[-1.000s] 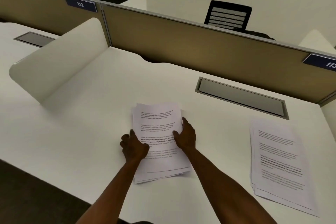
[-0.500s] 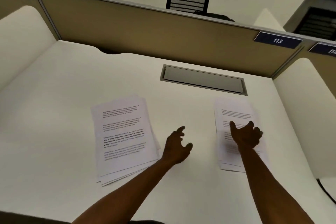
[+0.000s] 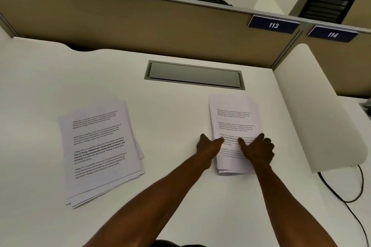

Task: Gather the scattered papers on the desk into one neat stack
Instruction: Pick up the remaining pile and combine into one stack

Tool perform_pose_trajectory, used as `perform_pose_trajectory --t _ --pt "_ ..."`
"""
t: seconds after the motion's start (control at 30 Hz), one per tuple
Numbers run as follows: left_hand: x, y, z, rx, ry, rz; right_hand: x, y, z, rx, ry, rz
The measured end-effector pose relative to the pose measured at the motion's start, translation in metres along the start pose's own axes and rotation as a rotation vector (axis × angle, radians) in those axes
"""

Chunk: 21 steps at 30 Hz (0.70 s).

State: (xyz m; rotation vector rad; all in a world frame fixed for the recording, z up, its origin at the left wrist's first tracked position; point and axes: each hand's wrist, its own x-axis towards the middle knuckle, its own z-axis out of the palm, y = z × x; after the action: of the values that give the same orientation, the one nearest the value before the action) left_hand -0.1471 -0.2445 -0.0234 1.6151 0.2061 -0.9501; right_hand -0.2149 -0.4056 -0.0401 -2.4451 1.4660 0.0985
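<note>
1. two piles of printed paper lie on the white desk [image 3: 180,196], well apart from each other.
2. the left pile [image 3: 100,150] sits loosely fanned, its sheets slipped out of line at the near and right edges, and no hand touches it.
3. the right pile [image 3: 233,126] lies just in front of the grey cable hatch [image 3: 193,74] set into the desk, its near sheets a little offset.
4. the left hand [image 3: 208,145] rests at the left edge of the right pile, fingers spread and reaching onto the top sheet, not closed around anything.
5. the right hand [image 3: 256,149] lies flat on the near right part of the same pile, fingers splayed, thumb pointing in across the text, pressing rather than gripping.
6. a tan partition [image 3: 140,24] stands behind the desk with number plates reading 113 [image 3: 273,25] and 114 [image 3: 332,34].
7. a black cable [image 3: 341,198] trails over the desk at the right.
</note>
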Motion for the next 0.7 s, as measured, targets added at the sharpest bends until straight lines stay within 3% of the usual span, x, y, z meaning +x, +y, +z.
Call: perform_pose_trajectory --t 0.17,0.47,0.7 --pt "0.003 0.010 0.019 -0.056 0.028 -0.024 0.001 0.011 -0.008 0.015 0.011 -0.029" --pt "-0.001 0.004 0.017 0.173 0.052 0.141 -0.004 0.013 -0.008 0.153 -0.032 -0.018" --pt "-0.011 0.003 -0.023 -0.142 -0.107 0.132 -0.023 0.017 0.003 0.345 -0.080 -0.007"
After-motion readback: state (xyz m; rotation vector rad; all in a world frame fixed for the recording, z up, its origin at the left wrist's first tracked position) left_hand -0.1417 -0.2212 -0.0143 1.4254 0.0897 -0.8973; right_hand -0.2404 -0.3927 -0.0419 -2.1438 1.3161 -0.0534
